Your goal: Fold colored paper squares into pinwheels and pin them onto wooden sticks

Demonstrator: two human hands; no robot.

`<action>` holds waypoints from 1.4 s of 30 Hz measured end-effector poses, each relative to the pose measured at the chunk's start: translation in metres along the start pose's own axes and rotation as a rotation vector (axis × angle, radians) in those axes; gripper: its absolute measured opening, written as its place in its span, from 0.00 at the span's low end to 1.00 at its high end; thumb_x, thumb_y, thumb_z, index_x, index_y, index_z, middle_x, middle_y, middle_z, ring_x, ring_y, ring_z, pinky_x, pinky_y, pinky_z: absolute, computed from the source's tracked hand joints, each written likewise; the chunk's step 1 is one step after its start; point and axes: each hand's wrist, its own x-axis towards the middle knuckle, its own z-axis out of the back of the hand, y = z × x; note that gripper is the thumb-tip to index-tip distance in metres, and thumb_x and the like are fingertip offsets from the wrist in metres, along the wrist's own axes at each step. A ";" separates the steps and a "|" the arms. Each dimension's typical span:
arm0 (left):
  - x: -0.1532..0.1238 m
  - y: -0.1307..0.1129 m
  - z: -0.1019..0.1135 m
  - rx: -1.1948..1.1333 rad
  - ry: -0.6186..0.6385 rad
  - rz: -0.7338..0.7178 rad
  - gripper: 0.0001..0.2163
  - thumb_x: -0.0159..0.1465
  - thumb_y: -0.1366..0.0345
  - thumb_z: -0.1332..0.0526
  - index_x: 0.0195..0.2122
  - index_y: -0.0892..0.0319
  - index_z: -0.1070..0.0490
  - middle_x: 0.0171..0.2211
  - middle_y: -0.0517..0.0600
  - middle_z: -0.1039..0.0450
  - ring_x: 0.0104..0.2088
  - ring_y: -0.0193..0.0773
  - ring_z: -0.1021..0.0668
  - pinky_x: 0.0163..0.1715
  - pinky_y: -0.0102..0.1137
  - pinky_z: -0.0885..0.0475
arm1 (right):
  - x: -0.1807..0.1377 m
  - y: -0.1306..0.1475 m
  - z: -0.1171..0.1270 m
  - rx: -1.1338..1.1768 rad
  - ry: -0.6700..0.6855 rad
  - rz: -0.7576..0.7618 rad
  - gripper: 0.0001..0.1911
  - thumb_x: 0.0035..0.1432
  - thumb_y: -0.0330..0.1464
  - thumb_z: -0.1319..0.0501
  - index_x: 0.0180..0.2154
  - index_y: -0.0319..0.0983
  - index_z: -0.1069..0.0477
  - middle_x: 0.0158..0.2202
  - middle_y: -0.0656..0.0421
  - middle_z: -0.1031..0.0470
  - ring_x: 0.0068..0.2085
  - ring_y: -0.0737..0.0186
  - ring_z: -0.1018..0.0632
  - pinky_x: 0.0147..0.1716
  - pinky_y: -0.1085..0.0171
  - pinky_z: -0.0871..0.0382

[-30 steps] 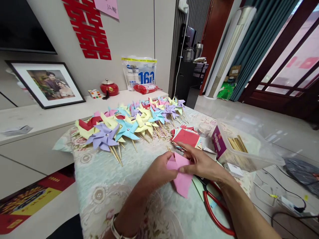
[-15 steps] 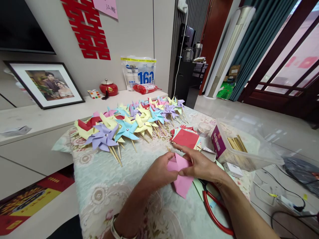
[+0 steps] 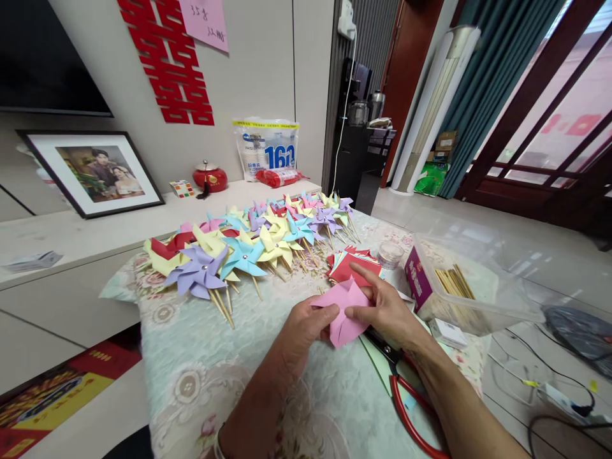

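A pink paper pinwheel (image 3: 345, 326) is held between my two hands above the floral tablecloth. My left hand (image 3: 306, 322) grips its left side, the thumb pressed near the middle of the paper. On the other side my right hand (image 3: 382, 306) pinches it, thumb close to the centre and index finger stretched out over the stack of coloured paper squares (image 3: 354, 264). Red-handled scissors (image 3: 404, 398) lie partly beneath my right forearm, on pale green paper (image 3: 375, 360). The fingers behind the pink paper are hidden.
Finished pinwheels on sticks (image 3: 243, 255) fill the far left of the table (image 3: 201, 357). At right stand a clear plastic box (image 3: 482, 312) holding wooden sticks (image 3: 454, 284), a small white box (image 3: 448, 333) and a round clear container (image 3: 391, 253).
The pink paper has been turned and drawn together, its points now folded toward the middle. My right index finger has lifted and straightened. The camera view has tilted slightly upward.
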 end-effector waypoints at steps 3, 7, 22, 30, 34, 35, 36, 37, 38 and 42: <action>-0.001 0.001 -0.005 -0.024 -0.014 -0.014 0.12 0.54 0.59 0.31 0.30 0.65 0.21 0.25 0.52 0.23 0.25 0.35 0.25 0.27 0.28 0.31 | 0.001 0.000 -0.002 -0.008 -0.035 0.011 0.49 0.48 0.28 0.31 0.69 0.42 0.49 0.23 0.69 0.31 0.22 0.67 0.31 0.22 0.68 0.41; -0.001 0.002 -0.010 -0.059 -0.072 -0.015 0.07 0.50 0.64 0.30 0.27 0.63 0.20 0.24 0.52 0.21 0.24 0.37 0.24 0.28 0.29 0.30 | 0.001 -0.005 -0.004 -0.040 -0.024 0.017 0.48 0.49 0.29 0.31 0.68 0.42 0.47 0.28 0.65 0.27 0.25 0.65 0.28 0.25 0.66 0.38; 0.007 -0.001 0.003 -0.159 -0.367 -0.030 0.08 0.44 0.64 0.31 0.23 0.63 0.24 0.19 0.47 0.26 0.21 0.33 0.28 0.24 0.27 0.32 | -0.005 0.005 -0.011 -0.740 -0.283 0.676 0.21 0.59 0.30 0.36 0.54 0.42 0.30 0.49 0.52 0.25 0.50 0.50 0.26 0.50 0.50 0.32; 0.008 -0.002 0.012 -0.272 -0.366 -0.092 0.09 0.44 0.63 0.30 0.20 0.63 0.27 0.17 0.45 0.30 0.19 0.30 0.32 0.22 0.26 0.36 | -0.009 0.001 -0.023 -0.982 0.032 0.882 0.14 0.60 0.20 0.44 0.45 0.38 0.30 0.42 0.52 0.28 0.42 0.53 0.30 0.38 0.55 0.35; 0.009 0.000 0.009 -0.298 -0.332 -0.096 0.08 0.45 0.65 0.30 0.20 0.63 0.26 0.18 0.46 0.28 0.20 0.31 0.31 0.22 0.27 0.36 | -0.007 -0.002 -0.024 -1.053 0.065 0.874 0.11 0.60 0.20 0.43 0.42 0.38 0.29 0.41 0.52 0.28 0.41 0.54 0.31 0.37 0.56 0.39; 0.009 0.000 0.009 -0.301 -0.321 -0.097 0.07 0.45 0.65 0.30 0.21 0.63 0.26 0.18 0.46 0.28 0.20 0.31 0.31 0.22 0.27 0.36 | -0.007 -0.002 -0.023 -1.066 0.069 0.874 0.11 0.60 0.20 0.43 0.42 0.38 0.29 0.41 0.53 0.28 0.41 0.54 0.31 0.36 0.57 0.40; 0.009 0.000 0.008 -0.304 -0.314 -0.099 0.07 0.45 0.65 0.30 0.22 0.63 0.25 0.19 0.46 0.28 0.20 0.32 0.30 0.22 0.27 0.36 | -0.007 -0.003 -0.023 -1.075 0.068 0.874 0.11 0.60 0.20 0.42 0.41 0.38 0.29 0.41 0.53 0.28 0.40 0.55 0.31 0.36 0.57 0.40; 0.009 0.000 0.008 -0.306 -0.309 -0.101 0.07 0.46 0.65 0.30 0.22 0.63 0.25 0.19 0.47 0.27 0.21 0.32 0.30 0.22 0.27 0.35 | -0.007 -0.002 -0.023 -1.081 0.067 0.877 0.11 0.60 0.20 0.42 0.41 0.39 0.28 0.40 0.53 0.28 0.40 0.55 0.31 0.36 0.57 0.41; 0.008 0.000 0.007 -0.307 -0.307 -0.100 0.07 0.46 0.65 0.30 0.22 0.63 0.25 0.19 0.47 0.27 0.21 0.33 0.30 0.23 0.28 0.35 | -0.007 -0.002 -0.023 -1.082 0.067 0.882 0.11 0.60 0.20 0.42 0.41 0.39 0.28 0.40 0.53 0.28 0.40 0.55 0.31 0.35 0.58 0.42; 0.007 -0.001 0.004 -0.317 -0.302 -0.096 0.08 0.46 0.66 0.30 0.19 0.62 0.28 0.18 0.46 0.29 0.21 0.33 0.31 0.24 0.28 0.34 | -0.008 0.000 -0.025 -1.067 0.072 0.893 0.11 0.62 0.21 0.43 0.41 0.39 0.27 0.39 0.54 0.29 0.40 0.56 0.31 0.35 0.58 0.43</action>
